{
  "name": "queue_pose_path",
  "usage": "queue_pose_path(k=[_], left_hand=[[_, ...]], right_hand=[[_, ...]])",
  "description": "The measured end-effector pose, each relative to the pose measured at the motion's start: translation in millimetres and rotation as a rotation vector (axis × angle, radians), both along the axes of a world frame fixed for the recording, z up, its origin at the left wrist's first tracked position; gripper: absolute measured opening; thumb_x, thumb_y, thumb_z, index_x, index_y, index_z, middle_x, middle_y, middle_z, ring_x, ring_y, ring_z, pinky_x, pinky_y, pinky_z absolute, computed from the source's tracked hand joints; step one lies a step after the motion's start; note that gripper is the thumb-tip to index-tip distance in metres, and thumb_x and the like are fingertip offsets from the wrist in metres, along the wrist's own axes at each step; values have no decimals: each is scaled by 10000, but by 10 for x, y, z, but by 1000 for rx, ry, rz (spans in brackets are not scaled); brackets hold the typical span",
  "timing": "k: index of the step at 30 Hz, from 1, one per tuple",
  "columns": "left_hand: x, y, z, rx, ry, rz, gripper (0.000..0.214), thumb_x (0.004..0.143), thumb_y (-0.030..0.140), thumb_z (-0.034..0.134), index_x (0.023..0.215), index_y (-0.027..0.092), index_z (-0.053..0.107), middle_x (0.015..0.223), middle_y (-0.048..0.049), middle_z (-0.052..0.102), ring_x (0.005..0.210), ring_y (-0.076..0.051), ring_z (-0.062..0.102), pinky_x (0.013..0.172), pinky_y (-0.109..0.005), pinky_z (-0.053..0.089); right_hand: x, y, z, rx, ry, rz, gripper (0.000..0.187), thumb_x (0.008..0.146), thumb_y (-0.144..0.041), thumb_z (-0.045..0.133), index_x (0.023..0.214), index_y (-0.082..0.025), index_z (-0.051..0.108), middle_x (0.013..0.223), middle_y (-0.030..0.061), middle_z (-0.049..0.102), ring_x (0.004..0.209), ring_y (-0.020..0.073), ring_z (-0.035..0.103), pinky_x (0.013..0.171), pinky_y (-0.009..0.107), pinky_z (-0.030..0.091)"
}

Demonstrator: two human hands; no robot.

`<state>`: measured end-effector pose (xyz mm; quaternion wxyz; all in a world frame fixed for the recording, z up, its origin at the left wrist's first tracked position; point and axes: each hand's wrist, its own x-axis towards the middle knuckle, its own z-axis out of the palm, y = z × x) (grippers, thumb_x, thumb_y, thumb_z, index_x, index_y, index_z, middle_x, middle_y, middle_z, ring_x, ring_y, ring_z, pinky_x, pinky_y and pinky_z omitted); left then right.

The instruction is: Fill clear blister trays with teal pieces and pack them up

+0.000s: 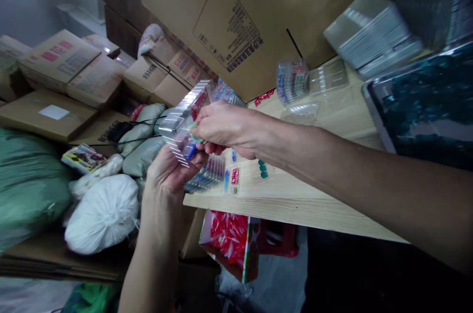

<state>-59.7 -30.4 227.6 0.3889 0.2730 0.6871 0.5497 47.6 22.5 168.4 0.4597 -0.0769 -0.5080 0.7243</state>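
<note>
While pinching a small pale-green piece (193, 126) in right hand (219, 128), holding clear plastic stack (179, 118) in left hand (166, 170) beside tabletop (284, 190); probably light, slippery, easily bent, best gripped by edges.

The head-worn view looks forward and down across a wooden table (332, 212), whose near edge slopes from seven to four o'clock. The left hand (173, 165) and right hand (225, 128) appear close, near centre; stacked cartons (61, 64) stand farther off at ten.
</note>
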Motion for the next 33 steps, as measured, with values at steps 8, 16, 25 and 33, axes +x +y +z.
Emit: queue_pose_path(k=[8,16,25,33], left_hand=[[-22,-21,-30,-13,20,-79,302,901,56,347,1029,124,612,683,-55,606,499,-128,553,386,-185,408],[66,-572,-1426,-76,199,-168,431,759,267,649,1167,177,542,655,49,549,493,-93,484,452,-181,373],[489,-674,-3007,42,492,-297,204,903,305,508,1065,190,459,771,1,541,653,-167,549,645,-306,460],[511,-579,-3165,215,877,-199,148,882,188,501,1013,166,565,1204,-174,543,1165,-317,515,968,-535,424]], right_hand=[[369,-86,-135,31,-87,119,167,831,-160,622,677,-167,557,540,-22,514,474,85,504,459,181,338],[1273,121,-1352,55,-842,-511,126,838,-190,616,715,-174,594,579,-16,546,531,110,493,526,230,336],[1340,342,-1855,309,-1522,-513,196,810,-96,558,955,-129,685,937,134,733,883,225,663,738,253,424],[1185,748,-1901,163,-1457,-480,79,778,-96,593,792,-140,659,822,108,719,858,219,672,745,257,472]])
